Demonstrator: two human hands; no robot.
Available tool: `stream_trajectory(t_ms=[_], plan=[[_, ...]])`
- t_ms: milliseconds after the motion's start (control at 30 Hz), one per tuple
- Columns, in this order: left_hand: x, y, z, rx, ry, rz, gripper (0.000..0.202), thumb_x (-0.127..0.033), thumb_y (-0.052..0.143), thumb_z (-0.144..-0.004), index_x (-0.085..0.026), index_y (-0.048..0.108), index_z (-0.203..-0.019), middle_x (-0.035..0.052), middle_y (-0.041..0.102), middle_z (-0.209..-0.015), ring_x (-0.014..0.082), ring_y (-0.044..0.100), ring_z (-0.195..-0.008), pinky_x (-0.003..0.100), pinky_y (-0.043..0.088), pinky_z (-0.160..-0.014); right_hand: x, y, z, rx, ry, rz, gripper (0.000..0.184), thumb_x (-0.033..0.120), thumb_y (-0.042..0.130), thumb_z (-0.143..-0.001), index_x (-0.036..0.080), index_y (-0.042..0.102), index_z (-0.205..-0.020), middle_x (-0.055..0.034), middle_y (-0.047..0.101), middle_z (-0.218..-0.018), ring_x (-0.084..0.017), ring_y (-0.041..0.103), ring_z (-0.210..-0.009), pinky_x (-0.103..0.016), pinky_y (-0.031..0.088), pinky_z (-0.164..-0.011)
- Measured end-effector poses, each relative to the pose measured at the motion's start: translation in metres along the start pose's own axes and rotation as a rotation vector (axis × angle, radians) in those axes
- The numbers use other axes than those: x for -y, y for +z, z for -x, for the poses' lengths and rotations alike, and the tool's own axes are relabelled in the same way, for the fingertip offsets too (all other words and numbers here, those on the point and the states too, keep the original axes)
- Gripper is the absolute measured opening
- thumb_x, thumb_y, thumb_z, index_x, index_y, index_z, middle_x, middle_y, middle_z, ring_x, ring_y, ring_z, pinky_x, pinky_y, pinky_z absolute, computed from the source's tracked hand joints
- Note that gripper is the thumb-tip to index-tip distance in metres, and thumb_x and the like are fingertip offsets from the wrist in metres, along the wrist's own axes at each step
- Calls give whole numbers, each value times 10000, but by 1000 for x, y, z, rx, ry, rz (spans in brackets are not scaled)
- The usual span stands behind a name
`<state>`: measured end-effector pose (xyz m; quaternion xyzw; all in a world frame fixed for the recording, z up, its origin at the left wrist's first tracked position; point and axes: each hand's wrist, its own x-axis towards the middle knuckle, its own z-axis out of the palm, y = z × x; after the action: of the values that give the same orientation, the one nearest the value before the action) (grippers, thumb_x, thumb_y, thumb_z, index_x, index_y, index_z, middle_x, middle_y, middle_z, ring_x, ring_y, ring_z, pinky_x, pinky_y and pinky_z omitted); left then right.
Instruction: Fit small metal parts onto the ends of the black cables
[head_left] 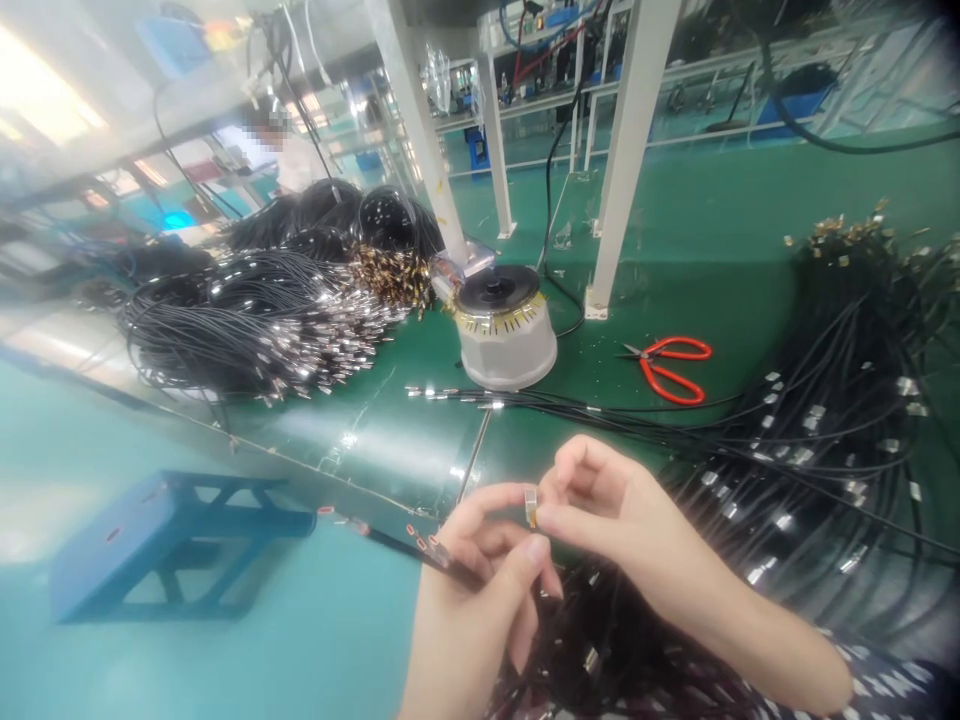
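My left hand (480,590) and my right hand (615,520) meet low in the middle of the view, above a heap of black cables. Both pinch a small strip of clear yellowish tape (531,506) between thumb and forefinger. A thin black cable (397,540) with red marks runs out leftward from under my left hand's fingers. Below my wrists lies a dark bundle of cables (600,640) with metal ends.
A white round tape dispenser (506,330) stands on the green bench (675,260), red scissors (671,365) to its right. Cable bundles lie at left (255,320) and right (847,430). A blue stool (172,540) stands on the floor at left. White frame posts (626,150) rise behind.
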<state>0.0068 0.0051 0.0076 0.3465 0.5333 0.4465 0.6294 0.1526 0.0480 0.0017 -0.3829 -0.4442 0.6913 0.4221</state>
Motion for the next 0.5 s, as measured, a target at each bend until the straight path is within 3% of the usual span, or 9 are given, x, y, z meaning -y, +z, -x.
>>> stream_trajectory(t_ms=[233,367,500], plan=[[-4,7,-3,-64,10,87,232,-366,682,-823,-189,577,-930,-27,596,-471,47,390,-326,133,246,-336,0,9,4,-81,-54,30,224,175,701,-776,209,482,-745,36,584,-727,-146,533,-740,-295,417,-732],[-5,6,-4,-56,1,185,209,-364,619,-870,-161,608,-917,8,634,-501,48,403,-335,147,283,-358,2,9,3,-78,-34,19,235,163,702,-771,206,473,-740,34,595,-713,-148,543,-726,-297,418,-722],[-2,-1,-4,-23,-47,111,277,-365,721,-785,-189,578,-944,-5,648,-541,50,413,-325,133,263,-329,2,6,2,-88,-37,26,243,146,706,-760,206,472,-734,34,613,-715,-144,540,-724,-301,416,-738]])
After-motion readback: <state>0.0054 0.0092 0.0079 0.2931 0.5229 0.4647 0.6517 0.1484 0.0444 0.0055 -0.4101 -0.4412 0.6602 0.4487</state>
